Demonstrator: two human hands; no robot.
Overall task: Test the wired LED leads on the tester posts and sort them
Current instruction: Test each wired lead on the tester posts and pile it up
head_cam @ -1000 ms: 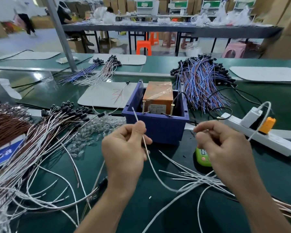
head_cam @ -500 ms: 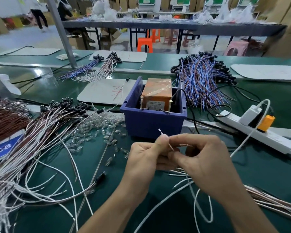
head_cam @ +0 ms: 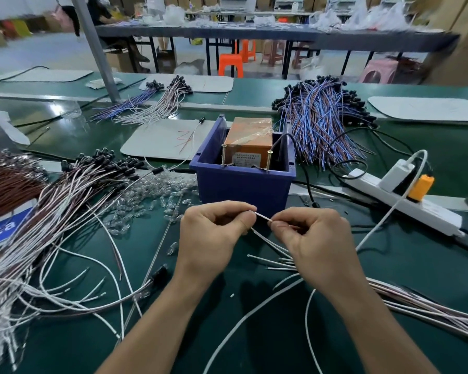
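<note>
left hand (head_cam: pixel 211 233), right hand (head_cam: pixel 316 238): each grip pinches one white wire (head_cam: pixel 262 217), just before blue bin (head_cam: pixel 243 187) | posts (head_cam: pixel 223 155) rise behind bin's front wall | loose wires (head_cam: pixel 273 261) under right hand | clear bulbs (head_cam: pixel 146 203) left | power strip (head_cam: pixel 416 209) right

The dark green surface (head_cam: pixel 430 265) carries a blue plastic bin (head_cam: pixel 243 188) at centre, a white power strip (head_cam: pixel 427 213) at right, white-wired leads (head_cam: pixel 65 233) at left and small clear bulbs (head_cam: pixel 146 203) beside the bin.
</note>
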